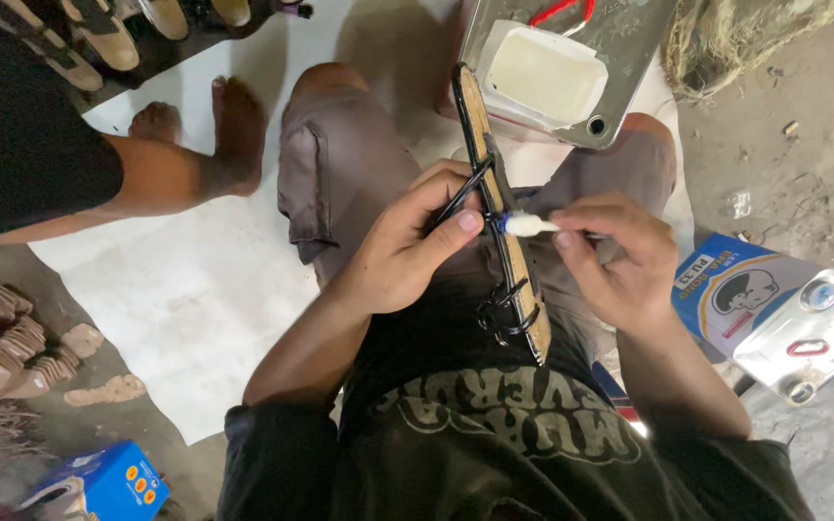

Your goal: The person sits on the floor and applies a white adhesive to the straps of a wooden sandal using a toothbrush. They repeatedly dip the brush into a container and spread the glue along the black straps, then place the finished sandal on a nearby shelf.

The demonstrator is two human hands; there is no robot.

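The left hand [393,253] holds a sandal sole [506,207] edge-up over the lap, its grip closed on a black strap [460,196], thumb pressed against the sole's side; the sole runs from near the knees back toward the belly, with further black straps looped at its near end. The right hand [620,259] has its grip closed on a small brush [531,226], pinched between thumb and fingers; the brush's white tip touches the sole's edge just beside the left thumb. Beyond the knees stands a metal can [620,58] cut open at the top, white liquid inside; a second metal can [789,323] lies on the floor to the right. Another person's bare feet [214,130] rest on a white sheet [195,299] to the left.
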